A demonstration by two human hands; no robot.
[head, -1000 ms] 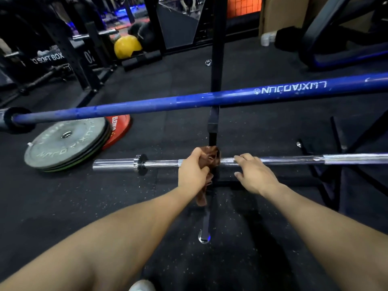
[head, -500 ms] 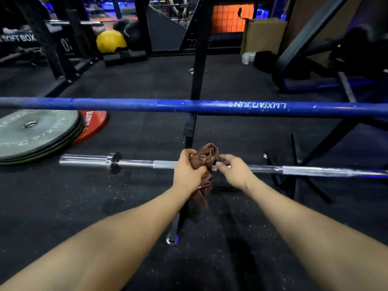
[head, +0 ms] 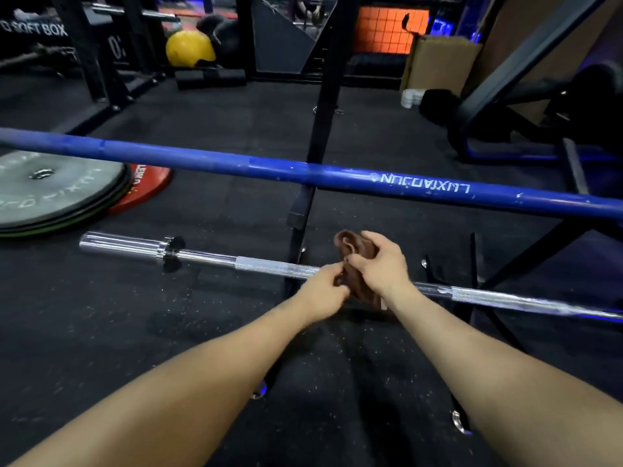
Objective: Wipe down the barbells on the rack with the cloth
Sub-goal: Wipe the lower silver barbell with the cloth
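Observation:
A chrome barbell [head: 269, 265] lies across the low rack, running from left to lower right. Above it a blue barbell [head: 256, 166] with white lettering crosses the whole view. A brown cloth [head: 352, 251] is bunched over the middle of the chrome bar. My right hand [head: 379, 262] grips the cloth from above, fingers curled round it. My left hand [head: 322, 289] sits just left of it, its fingertips pinching the cloth's lower edge. The bar under both hands is hidden.
A black rack upright [head: 320, 136] rises behind the bars. Grey weight plates [head: 50, 193] and a red plate [head: 148, 187] lie on the rubber floor at left. A yellow ball [head: 190, 48] sits far back. A bench frame [head: 526, 106] stands at the right.
The cloth has passed from my left hand's full grip to my right hand, which now holds it on the bar. My left hand has loosened to a pinch at its edge. The camera shifted left.

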